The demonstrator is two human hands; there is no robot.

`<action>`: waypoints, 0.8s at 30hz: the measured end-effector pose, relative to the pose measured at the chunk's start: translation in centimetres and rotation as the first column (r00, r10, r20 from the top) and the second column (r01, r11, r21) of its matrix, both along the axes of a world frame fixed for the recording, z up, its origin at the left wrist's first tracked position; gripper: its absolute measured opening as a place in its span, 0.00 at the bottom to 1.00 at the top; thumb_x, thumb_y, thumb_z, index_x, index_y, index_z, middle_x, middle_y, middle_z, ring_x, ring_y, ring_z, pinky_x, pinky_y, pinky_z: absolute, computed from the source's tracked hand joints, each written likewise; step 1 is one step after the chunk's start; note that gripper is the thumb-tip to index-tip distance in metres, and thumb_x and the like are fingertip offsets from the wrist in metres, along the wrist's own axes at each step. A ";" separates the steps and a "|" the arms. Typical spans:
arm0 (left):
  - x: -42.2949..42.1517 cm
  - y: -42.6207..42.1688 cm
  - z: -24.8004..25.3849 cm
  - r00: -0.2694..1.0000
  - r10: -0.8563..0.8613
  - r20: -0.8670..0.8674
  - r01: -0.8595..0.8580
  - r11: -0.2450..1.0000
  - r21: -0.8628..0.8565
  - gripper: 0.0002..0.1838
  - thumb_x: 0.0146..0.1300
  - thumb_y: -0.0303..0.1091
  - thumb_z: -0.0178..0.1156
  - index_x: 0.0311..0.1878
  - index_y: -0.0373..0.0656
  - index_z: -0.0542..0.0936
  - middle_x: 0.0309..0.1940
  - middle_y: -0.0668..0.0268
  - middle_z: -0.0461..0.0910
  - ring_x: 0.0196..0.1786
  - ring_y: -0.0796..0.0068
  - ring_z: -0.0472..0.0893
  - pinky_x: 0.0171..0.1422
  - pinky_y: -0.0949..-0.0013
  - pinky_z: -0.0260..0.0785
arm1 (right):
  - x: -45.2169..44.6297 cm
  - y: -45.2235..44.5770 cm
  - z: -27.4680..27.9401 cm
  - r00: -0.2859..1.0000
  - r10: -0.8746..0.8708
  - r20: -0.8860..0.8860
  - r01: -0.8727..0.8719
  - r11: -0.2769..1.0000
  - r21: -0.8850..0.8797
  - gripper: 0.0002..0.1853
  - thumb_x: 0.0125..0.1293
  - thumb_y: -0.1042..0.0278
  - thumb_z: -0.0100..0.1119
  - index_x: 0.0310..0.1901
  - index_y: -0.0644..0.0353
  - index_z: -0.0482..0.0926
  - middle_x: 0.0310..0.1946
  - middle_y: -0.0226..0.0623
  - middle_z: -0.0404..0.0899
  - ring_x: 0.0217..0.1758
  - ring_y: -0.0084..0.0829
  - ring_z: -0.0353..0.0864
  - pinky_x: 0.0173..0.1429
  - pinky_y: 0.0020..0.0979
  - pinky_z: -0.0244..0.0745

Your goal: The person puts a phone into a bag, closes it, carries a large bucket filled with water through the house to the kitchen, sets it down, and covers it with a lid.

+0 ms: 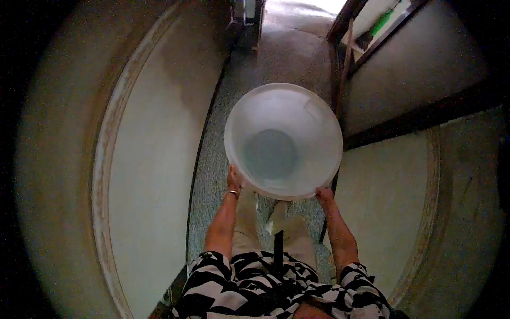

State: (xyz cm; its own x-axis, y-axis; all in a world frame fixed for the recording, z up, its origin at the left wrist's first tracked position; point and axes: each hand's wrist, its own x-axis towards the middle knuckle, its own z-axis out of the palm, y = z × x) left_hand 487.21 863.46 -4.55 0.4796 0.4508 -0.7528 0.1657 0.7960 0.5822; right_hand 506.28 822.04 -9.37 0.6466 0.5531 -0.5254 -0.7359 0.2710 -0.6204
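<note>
A wide white basin [319,143] is held out in front of my body, its open top facing up toward me. At its bottom lies a round, greyish-green area that looks like shallow water, though I cannot be sure. My left hand [232,179], with a bangle at the wrist, is closed on the near left part of the rim. On the near right part, my right hand [323,194] grips the rim too. The fingers of both hands are partly hidden behind the basin.
A narrow passage with a speckled floor [210,159] runs ahead. Pale walls stand on the left [154,159] and right [382,196]. A dark wooden door frame [419,114] is at the right. Bright light falls on the floor [303,13] at the far end. A green object [381,22] shows at upper right.
</note>
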 end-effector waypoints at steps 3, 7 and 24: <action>-0.4 0.0 2.3 0.999 0.045 0.011 -0.044 0.998 -0.039 0.29 0.60 0.63 0.43 0.52 0.48 0.70 0.39 0.70 0.73 0.33 0.74 0.71 0.27 0.65 0.62 | -0.4 2.0 3.7 0.998 -0.015 0.064 0.033 0.957 -0.289 0.10 0.51 0.73 0.60 0.37 0.56 0.74 0.25 0.31 0.73 0.26 0.30 0.73 0.27 0.34 0.67; -0.1 -0.1 0.4 0.980 0.070 0.186 -0.075 0.997 0.023 0.34 0.61 0.59 0.45 0.62 0.42 0.64 0.57 0.65 0.68 0.51 0.64 0.71 0.52 0.58 0.66 | -3.0 6.0 9.7 0.980 -0.141 0.139 0.176 0.943 -0.283 0.12 0.49 0.75 0.61 0.36 0.57 0.74 0.26 0.31 0.74 0.27 0.30 0.73 0.28 0.32 0.67; -7.7 -2.9 -1.9 0.959 0.017 0.284 -0.023 1.000 0.019 0.29 0.64 0.56 0.42 0.59 0.44 0.67 0.54 0.61 0.72 0.49 0.62 0.74 0.46 0.61 0.70 | -7.0 -1.5 -2.6 0.982 -0.015 0.191 0.108 0.864 -0.491 0.06 0.53 0.75 0.55 0.22 0.59 0.70 0.19 0.31 0.66 0.19 0.26 0.64 0.23 0.28 0.59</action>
State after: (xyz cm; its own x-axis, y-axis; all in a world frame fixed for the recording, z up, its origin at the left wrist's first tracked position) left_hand 479.51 860.58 -6.44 0.6626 0.4774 -0.5771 -0.0243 0.7838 0.6205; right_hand 499.23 820.49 -11.93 0.7775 0.2043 -0.5948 -0.5951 -0.0671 -0.8009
